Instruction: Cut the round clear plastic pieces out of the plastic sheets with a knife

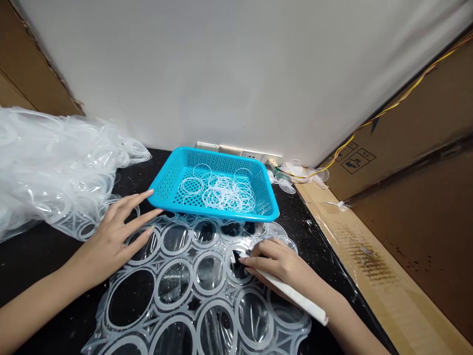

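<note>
A clear silicone sheet point(192, 296) moulded with many rings lies on the black table in front of me. My left hand point(114, 231) rests flat on its upper left part, fingers spread toward the tray. My right hand point(281, 266) is closed round a white stick-like tool point(295, 296), whose tip presses at a ring in the sheet. A blue perforated tray point(162, 190) stands just beyond the sheet and holds several loose thin white rings point(225, 190).
A large heap of more clear ring sheets point(51, 162) fills the left side. Cardboard panels point(406, 231) slope along the right edge. A white wall with a power strip point(236, 150) and a yellow cable point(369, 123) lies behind the tray.
</note>
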Demonstrator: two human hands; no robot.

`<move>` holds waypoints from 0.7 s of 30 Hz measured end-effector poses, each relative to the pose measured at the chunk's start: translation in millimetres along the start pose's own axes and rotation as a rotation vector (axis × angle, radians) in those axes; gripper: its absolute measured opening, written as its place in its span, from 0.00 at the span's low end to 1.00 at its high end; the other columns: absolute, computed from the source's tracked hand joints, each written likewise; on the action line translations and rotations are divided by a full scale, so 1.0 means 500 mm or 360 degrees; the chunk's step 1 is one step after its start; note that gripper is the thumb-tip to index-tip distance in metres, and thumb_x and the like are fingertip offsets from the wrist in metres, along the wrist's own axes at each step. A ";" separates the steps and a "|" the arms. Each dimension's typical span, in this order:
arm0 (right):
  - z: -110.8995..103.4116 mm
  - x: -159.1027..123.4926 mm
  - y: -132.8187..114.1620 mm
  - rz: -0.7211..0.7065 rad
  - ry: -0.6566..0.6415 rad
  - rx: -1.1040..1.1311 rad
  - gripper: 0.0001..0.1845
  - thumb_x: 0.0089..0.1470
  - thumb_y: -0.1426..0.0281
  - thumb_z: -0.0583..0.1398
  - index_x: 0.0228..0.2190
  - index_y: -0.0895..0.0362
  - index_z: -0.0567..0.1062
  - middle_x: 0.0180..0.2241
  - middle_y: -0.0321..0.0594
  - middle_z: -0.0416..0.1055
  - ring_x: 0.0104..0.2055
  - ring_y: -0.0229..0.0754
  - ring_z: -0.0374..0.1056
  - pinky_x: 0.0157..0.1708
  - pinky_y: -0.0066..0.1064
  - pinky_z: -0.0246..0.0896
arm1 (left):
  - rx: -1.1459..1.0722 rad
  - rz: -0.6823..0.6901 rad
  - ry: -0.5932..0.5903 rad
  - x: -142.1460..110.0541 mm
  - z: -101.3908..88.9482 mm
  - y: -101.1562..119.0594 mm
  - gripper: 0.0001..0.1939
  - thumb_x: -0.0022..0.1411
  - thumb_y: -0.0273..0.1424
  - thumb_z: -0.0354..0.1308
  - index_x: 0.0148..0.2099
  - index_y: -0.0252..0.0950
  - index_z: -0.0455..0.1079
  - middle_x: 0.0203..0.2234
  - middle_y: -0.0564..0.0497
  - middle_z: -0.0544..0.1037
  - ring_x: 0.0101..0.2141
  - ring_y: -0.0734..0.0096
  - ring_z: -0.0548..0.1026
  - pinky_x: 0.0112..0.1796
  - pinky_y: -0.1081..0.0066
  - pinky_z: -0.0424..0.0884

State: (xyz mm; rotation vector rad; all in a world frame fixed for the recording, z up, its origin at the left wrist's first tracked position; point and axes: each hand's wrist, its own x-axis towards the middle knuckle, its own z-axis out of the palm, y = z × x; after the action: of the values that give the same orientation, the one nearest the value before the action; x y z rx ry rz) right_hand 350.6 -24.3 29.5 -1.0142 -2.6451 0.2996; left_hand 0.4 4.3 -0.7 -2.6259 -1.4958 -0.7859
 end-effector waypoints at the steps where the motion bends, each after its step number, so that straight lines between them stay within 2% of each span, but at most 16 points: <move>1: -0.001 0.001 0.003 -0.0016 0.0074 -0.0020 0.13 0.59 0.71 0.53 0.41 0.56 0.76 0.31 0.41 0.72 0.33 0.40 0.67 0.33 0.32 0.62 | 0.0008 -0.0015 0.0003 -0.001 0.003 -0.002 0.18 0.66 0.36 0.43 0.57 0.49 0.58 0.62 0.53 0.50 0.59 0.52 0.50 0.53 0.44 0.55; 4: -0.011 0.001 0.006 0.0077 0.0289 -0.0057 0.13 0.59 0.72 0.52 0.41 0.57 0.75 0.33 0.43 0.73 0.37 0.40 0.68 0.37 0.33 0.65 | 0.0019 -0.0035 0.0013 -0.003 0.009 -0.007 0.18 0.66 0.38 0.42 0.57 0.53 0.57 0.62 0.56 0.49 0.59 0.51 0.50 0.52 0.45 0.58; 8: -0.020 -0.002 0.017 0.0281 0.0487 -0.0045 0.14 0.61 0.70 0.51 0.42 0.56 0.74 0.38 0.44 0.74 0.44 0.42 0.69 0.43 0.35 0.66 | 0.0029 -0.0057 0.0007 0.004 0.013 -0.008 0.19 0.65 0.39 0.42 0.58 0.53 0.56 0.63 0.57 0.48 0.58 0.51 0.51 0.53 0.44 0.55; 13: 0.005 0.016 0.062 0.0349 0.0525 0.0058 0.15 0.60 0.68 0.51 0.43 0.55 0.74 0.41 0.43 0.74 0.58 0.49 0.58 0.52 0.43 0.61 | 0.0034 -0.0139 0.0015 0.023 0.018 -0.015 0.20 0.66 0.41 0.42 0.58 0.45 0.58 0.63 0.51 0.47 0.59 0.51 0.51 0.56 0.46 0.50; 17: 0.025 0.039 0.096 0.0352 0.0597 0.0191 0.16 0.61 0.65 0.50 0.44 0.55 0.74 0.42 0.43 0.74 0.60 0.50 0.56 0.55 0.47 0.58 | 0.0012 -0.0186 0.0005 0.042 0.021 -0.027 0.21 0.66 0.40 0.40 0.57 0.40 0.59 0.64 0.48 0.45 0.59 0.53 0.50 0.57 0.48 0.49; 21: 0.025 0.046 0.104 0.0357 0.0616 0.0252 0.17 0.60 0.63 0.50 0.44 0.54 0.74 0.43 0.42 0.74 0.60 0.50 0.55 0.54 0.48 0.58 | -0.0042 -0.0157 -0.0021 0.054 0.017 -0.038 0.22 0.65 0.42 0.41 0.57 0.38 0.60 0.63 0.46 0.47 0.59 0.54 0.52 0.56 0.51 0.50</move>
State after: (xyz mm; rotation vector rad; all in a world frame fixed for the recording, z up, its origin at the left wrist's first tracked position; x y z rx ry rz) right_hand 362.0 27.8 6.9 -1.1823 -2.1340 0.3184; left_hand -0.3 38.2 -0.7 -2.5987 -1.6406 -0.8021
